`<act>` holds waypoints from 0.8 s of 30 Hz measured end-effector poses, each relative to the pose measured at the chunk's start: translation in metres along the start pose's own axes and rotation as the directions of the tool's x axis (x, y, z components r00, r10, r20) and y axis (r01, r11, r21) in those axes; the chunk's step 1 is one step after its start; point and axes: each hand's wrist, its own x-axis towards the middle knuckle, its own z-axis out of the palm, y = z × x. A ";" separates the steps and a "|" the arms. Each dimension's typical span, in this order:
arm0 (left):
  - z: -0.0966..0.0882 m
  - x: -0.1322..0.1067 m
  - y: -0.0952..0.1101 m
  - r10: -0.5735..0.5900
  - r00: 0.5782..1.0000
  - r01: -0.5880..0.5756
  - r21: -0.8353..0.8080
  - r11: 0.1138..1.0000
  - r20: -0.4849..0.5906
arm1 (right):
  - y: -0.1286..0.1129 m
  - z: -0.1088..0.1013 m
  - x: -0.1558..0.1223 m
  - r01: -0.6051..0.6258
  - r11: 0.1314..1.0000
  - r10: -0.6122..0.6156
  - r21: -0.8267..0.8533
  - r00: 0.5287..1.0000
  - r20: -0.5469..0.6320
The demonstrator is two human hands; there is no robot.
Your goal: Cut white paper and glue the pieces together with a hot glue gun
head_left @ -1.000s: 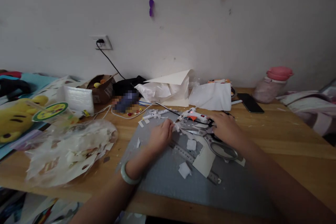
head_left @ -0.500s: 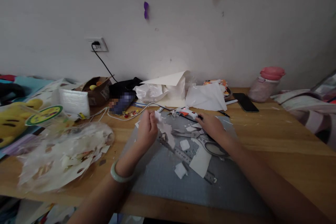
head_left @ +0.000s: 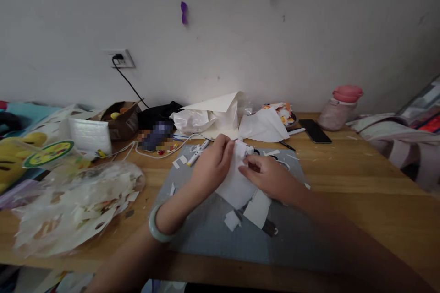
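My left hand (head_left: 215, 160) is closed on the upper left edge of a white sheet of paper (head_left: 235, 190), which hangs tilted over a grey mat (head_left: 213, 236). Across from it, my right hand (head_left: 270, 175) has its thumb and fingers bent together at the sheet's right edge. What lies between those fingertips is mostly hidden. A white object (head_left: 243, 148) with a dark end shows just beyond the fingers. Below the hands lie a cream card piece (head_left: 257, 207), the end of a metal ruler (head_left: 270, 228) and a small white square (head_left: 232, 220).
Left on the wooden table (head_left: 350, 183) is a clear plastic bag of paper scraps (head_left: 79, 210). A white pen with a yellow tip (head_left: 197, 154) lies on the mat's far edge. A phone (head_left: 315, 131) and a pink-lidded bottle (head_left: 338, 110) stand back right.
My hands have come together over the mat, and the larger white sheet is now between them. It and my right hand cover most of the scissors and the glue gun seen before.
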 end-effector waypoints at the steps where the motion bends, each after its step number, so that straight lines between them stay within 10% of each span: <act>1: 0.002 0.001 -0.002 0.004 0.999 -0.002 -0.062 0.998 0.038 | 0.006 0.002 0.002 0.002 1.000 -0.002 0.005 1.000 -0.010; 6: 0.016 0.006 -0.018 -0.025 0.949 0.095 -0.210 0.973 0.315 | 0.019 0.012 0.003 0.062 0.998 -0.062 0.004 0.998 0.003; 14: 0.033 0.003 -0.035 -0.078 0.979 0.135 -0.315 0.939 0.186 | 0.006 0.038 0.000 0.330 0.811 -0.373 -0.484 0.928 0.009; 24: 0.039 0.001 -0.035 -0.143 0.974 0.192 -0.309 0.932 0.173 | 0.007 0.055 -0.012 0.546 0.713 -0.657 -0.441 0.740 -0.145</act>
